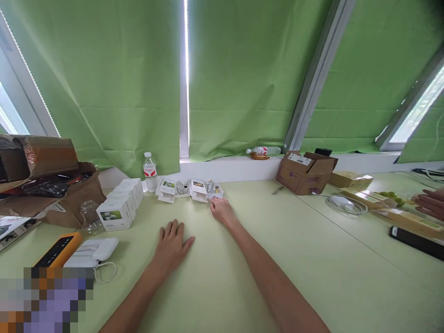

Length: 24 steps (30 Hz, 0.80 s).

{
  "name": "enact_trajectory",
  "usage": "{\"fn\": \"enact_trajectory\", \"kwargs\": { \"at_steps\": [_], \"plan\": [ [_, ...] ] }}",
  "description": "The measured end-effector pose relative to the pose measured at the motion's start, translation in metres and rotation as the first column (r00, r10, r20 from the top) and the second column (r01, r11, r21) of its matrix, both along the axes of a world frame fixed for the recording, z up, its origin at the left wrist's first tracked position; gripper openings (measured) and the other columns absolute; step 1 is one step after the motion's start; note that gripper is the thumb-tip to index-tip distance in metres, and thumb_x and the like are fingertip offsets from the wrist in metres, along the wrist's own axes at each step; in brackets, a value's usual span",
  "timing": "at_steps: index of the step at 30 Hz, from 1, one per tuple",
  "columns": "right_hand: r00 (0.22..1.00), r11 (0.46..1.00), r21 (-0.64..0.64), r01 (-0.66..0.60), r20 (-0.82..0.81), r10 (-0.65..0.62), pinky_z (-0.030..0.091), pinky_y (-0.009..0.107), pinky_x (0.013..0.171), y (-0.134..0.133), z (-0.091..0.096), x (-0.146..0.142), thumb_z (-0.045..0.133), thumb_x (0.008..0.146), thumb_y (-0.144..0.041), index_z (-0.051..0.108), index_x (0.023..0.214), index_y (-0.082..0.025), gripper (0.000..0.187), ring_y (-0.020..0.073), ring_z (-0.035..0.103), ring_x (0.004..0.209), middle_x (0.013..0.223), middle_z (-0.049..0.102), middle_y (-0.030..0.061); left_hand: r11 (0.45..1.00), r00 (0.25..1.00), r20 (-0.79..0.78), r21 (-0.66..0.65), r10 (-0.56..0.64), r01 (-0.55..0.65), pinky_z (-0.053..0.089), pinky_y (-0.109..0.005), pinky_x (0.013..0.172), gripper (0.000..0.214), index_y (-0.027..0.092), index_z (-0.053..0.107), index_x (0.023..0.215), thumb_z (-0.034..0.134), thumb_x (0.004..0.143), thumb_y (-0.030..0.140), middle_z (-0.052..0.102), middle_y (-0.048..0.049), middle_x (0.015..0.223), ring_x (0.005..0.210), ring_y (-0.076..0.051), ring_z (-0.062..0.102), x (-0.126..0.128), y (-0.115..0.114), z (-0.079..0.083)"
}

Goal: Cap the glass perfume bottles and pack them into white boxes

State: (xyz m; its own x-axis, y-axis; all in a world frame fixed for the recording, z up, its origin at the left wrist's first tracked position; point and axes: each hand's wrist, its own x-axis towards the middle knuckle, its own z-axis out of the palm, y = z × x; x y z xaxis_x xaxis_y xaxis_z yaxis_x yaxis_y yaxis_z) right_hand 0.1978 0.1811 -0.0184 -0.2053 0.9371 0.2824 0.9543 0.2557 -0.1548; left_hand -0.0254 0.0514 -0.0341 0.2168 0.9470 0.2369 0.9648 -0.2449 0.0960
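Note:
My left hand (171,245) lies flat on the pale green table (243,259), fingers stretched out, holding nothing. My right hand (222,210) reaches forward to a white tray (215,193) near the table's back edge; its fingertips touch the tray's near rim, and they are too small to read. On that tray stand a small glass bottle (210,186) and a gold cap (217,189). Left of it sit two opened white boxes (199,189) with a second glass bottle (180,187) between them.
A row of white boxes (120,206) and a water bottle (150,172) stand at the left, with brown packaging (52,189), an orange device (57,249) and a white charger (93,252). A cardboard box (305,172) sits at the right. Another person's hand (430,203) rests at the far right edge.

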Motion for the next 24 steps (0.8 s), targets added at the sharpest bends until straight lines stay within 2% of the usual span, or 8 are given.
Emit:
{"fn": "enact_trajectory", "kwargs": {
  "at_steps": [6,9,15,18,21,24],
  "plan": [
    [0.997,1.000,0.019,0.002,0.083,-0.004,0.032,0.030,0.098,-0.027,-0.001,0.003,0.036,0.095,-0.021,0.065,0.107,-0.015,0.031,0.0198,0.059,0.105,0.110,0.068,0.0102,1.000,1.000,0.007,-0.025,0.002,-0.002,0.023,-0.054,0.109,0.061,0.011,0.046,0.133,0.030,0.093,0.054,0.038,-0.0209,0.146,0.136,-0.034,0.033,0.001,-0.003,0.006],
    [0.992,1.000,0.028,-0.012,0.127,0.009,0.035,0.029,0.095,-0.045,-0.001,0.003,0.039,0.095,-0.021,0.064,0.108,-0.014,0.029,0.0205,0.059,0.104,0.110,0.068,0.0117,0.999,1.000,0.014,-0.039,0.004,-0.003,0.023,-0.054,0.109,0.061,0.011,0.046,0.133,0.030,0.093,0.054,0.038,-0.0210,0.147,0.137,-0.034,0.033,0.002,-0.004,0.008],
    [0.975,0.997,0.027,-0.069,0.213,0.061,0.040,0.029,0.088,-0.084,0.002,0.005,0.038,0.095,-0.025,0.068,0.101,-0.014,0.032,0.0216,0.063,0.094,0.101,0.071,0.0120,0.999,0.997,0.080,-0.052,-0.001,0.006,0.020,-0.055,0.110,0.063,0.012,0.047,0.132,0.030,0.091,0.058,0.038,-0.0210,0.147,0.137,-0.034,0.031,0.001,-0.003,0.005],
    [0.964,0.994,0.016,-0.104,0.246,0.097,0.041,0.030,0.082,-0.100,0.007,0.005,0.039,0.094,-0.026,0.071,0.092,-0.015,0.034,0.0224,0.064,0.088,0.093,0.072,0.0121,0.998,0.981,0.196,-0.053,-0.015,0.026,0.020,-0.052,0.110,0.067,0.014,0.047,0.131,0.029,0.090,0.063,0.042,-0.0189,0.144,0.137,-0.033,0.033,-0.001,0.000,0.007],
    [0.954,0.991,-0.003,-0.136,0.271,0.132,0.042,0.030,0.074,-0.114,0.013,0.005,0.040,0.093,-0.028,0.073,0.081,-0.015,0.037,0.0226,0.065,0.081,0.083,0.073,0.0118,0.998,0.923,0.384,-0.056,0.018,0.003,0.027,-0.047,0.109,0.068,0.016,0.040,0.137,0.024,0.091,0.063,0.048,-0.0162,0.140,0.132,-0.030,0.041,-0.003,0.002,0.015],
    [0.944,0.986,-0.025,-0.166,0.284,0.166,0.042,0.030,0.069,-0.127,0.018,0.004,0.039,0.092,-0.028,0.074,0.076,-0.015,0.040,0.0225,0.065,0.076,0.077,0.073,0.0113,0.999,0.862,0.505,-0.051,0.037,-0.013,0.034,-0.040,0.106,0.068,0.020,0.029,0.145,0.024,0.092,0.063,0.037,-0.0128,0.149,0.135,-0.027,0.039,-0.002,0.000,0.025]
  ]
}}
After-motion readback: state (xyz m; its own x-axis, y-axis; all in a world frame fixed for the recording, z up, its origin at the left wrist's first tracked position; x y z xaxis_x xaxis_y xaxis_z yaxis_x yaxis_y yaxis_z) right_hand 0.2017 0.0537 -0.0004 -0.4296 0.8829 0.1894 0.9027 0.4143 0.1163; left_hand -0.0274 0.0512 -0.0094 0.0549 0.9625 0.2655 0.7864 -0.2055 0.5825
